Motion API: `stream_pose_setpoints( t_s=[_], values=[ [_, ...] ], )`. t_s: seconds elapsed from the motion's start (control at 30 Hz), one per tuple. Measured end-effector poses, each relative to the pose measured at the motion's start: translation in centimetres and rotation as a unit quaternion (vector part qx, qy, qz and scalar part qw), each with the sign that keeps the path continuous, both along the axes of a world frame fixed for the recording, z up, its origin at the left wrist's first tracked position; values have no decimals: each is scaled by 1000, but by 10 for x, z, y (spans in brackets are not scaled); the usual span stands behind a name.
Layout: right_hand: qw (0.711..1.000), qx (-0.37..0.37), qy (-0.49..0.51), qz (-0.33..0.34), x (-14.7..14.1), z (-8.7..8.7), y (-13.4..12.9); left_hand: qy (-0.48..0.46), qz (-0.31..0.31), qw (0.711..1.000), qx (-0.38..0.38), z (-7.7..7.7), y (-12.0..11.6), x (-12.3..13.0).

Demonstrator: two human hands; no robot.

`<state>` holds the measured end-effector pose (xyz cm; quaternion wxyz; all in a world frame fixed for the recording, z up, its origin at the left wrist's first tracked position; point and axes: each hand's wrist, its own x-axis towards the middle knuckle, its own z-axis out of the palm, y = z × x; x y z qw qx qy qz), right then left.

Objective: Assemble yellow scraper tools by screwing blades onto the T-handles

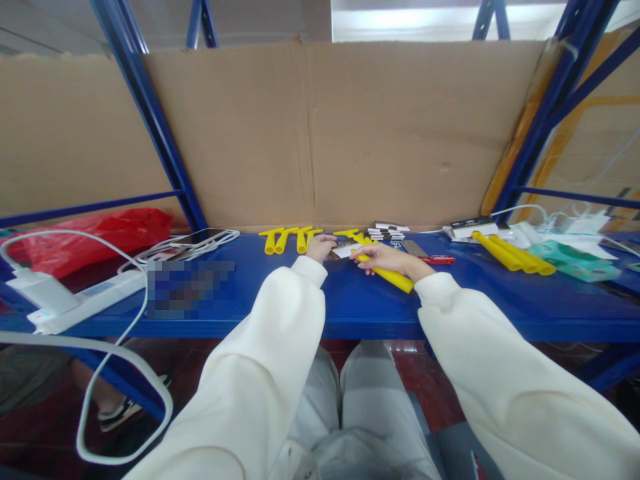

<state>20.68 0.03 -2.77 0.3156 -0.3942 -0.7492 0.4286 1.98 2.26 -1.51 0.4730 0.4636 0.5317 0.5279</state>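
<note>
My left hand [321,248] is closed at the left edge of a small black-and-white card [344,249]. Close to the card's right edge, my right hand [384,259] curls its fingers over a yellow T-shaped tool [397,279] with a round tubular handle. The handle's open end points toward me, and the hand covers part of the tool. Behind my hands lies another yellow T-shaped tool [349,233]. A row of several yellow T-shaped tools [281,241] lies left of my left hand. A stack of black-and-white cards [387,233] sits just beyond my right hand.
On the blue table [280,300], a red utility knife [438,260] lies right of my right hand. Several yellow tubes [515,253] rest farther right beside a green packet [575,261]. At left are a red bag [100,237], a power strip [95,300] and white cables. Cardboard [400,133] stands behind.
</note>
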Motion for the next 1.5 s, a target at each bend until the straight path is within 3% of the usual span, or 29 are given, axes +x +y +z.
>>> stream_pose_setpoints(
  t_s=[0.3,0.6,0.87,1.03,1.17,1.33,1.5],
  values=[
    [1000,14,2,-23,1,-2,4,-64,2,998,-10,3,-1,-2],
    [998,14,40,-49,2,5,2,-109,86,990,5,8,-3,-4],
    [985,46,130,-105,19,16,10,-78,60,995,-4,4,4,-8],
    [964,100,152,-195,61,30,17,-49,26,998,-5,3,3,-9],
    [943,119,69,-304,111,46,20,-44,8,999,-7,2,1,-8],
    [877,108,-84,-460,168,56,13,-27,8,1000,-15,4,-3,-5],
    [799,56,-192,-567,221,49,10,-14,16,1000,-7,7,-8,2]
  ],
)
